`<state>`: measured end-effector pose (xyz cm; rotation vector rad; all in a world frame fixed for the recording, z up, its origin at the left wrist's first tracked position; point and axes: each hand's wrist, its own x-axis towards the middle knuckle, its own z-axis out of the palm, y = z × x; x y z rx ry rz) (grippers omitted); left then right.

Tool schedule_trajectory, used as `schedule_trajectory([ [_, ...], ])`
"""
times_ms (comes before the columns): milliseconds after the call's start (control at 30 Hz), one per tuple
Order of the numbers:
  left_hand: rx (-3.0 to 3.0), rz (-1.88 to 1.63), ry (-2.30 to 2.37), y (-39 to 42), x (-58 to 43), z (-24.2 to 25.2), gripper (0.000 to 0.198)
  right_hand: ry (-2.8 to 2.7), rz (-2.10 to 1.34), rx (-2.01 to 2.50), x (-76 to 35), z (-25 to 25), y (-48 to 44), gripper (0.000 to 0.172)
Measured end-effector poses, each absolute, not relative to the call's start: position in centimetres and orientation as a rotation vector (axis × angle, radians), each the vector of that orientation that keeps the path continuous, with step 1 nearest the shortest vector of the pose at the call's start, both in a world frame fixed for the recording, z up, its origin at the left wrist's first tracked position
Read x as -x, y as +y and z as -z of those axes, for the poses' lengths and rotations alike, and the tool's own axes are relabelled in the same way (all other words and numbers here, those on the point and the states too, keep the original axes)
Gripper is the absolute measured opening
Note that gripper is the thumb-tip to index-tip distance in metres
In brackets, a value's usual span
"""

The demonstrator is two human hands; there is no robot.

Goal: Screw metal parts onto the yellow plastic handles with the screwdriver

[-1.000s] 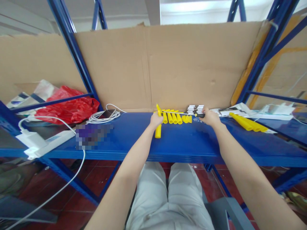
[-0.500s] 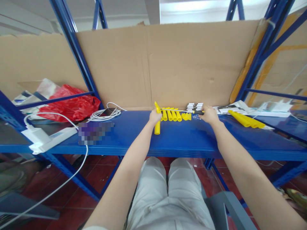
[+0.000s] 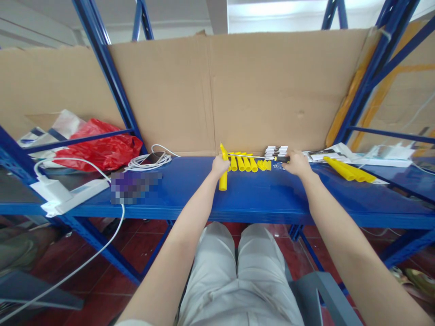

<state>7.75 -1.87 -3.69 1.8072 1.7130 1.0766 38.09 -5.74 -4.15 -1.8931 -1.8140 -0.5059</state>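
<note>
At a blue shelf [image 3: 265, 194], the left hand [image 3: 219, 166] grips a yellow tube [image 3: 223, 182] beside a row of smaller cones [image 3: 240, 164]; the right hand [image 3: 295, 163] grasps a screwdriver [image 3: 282, 159] sideways, its tip at the tube, I think.

The yellow piece [image 3: 223, 182] in the left hand [image 3: 220, 166] looks like smooth plastic; the screwdriver [image 3: 282, 159] at the right hand [image 3: 296, 163] has a shiny metal shaft. Below both hands, the worktop [image 3: 265, 194] is glossy; beyond them, the cardboard [image 3: 258, 90] is matt.

At centre frame the tubes [image 3: 241, 164] are plain yellow, the screwdriver handle [image 3: 281, 159] mostly black. The desk [image 3: 265, 194] is solid blue, the cardboard [image 3: 272, 90] above tan, the bag [image 3: 102, 147] at left red.
</note>
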Motion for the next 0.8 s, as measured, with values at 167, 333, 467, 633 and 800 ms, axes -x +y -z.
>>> schedule_trajectory([
  [167,-1.809,-1.064,1.691,-2.5,-7.9,3.4,0.035,-1.699,0.471,1.959,-38.1,4.1,-6.0,0.034],
  [333,-1.768,-1.085,1.676,-2.7,-7.8,3.4,0.035,-1.780,0.446,1.886,-38.3,4.3,-5.7,0.038],
  [467,-1.743,-1.095,1.659,-2.6,-7.8,3.6,0.035,-1.818,0.486,1.820,-38.5,4.5,-5.5,0.034],
  [633,-1.769,-1.083,1.676,-2.4,-7.8,3.6,0.035,-1.754,0.530,1.898,-38.0,4.2,-6.0,0.036],
  [800,-1.769,-1.084,1.678,-2.3,-7.7,3.6,0.035,-1.775,0.478,1.938,-37.5,4.0,-6.1,0.039],
])
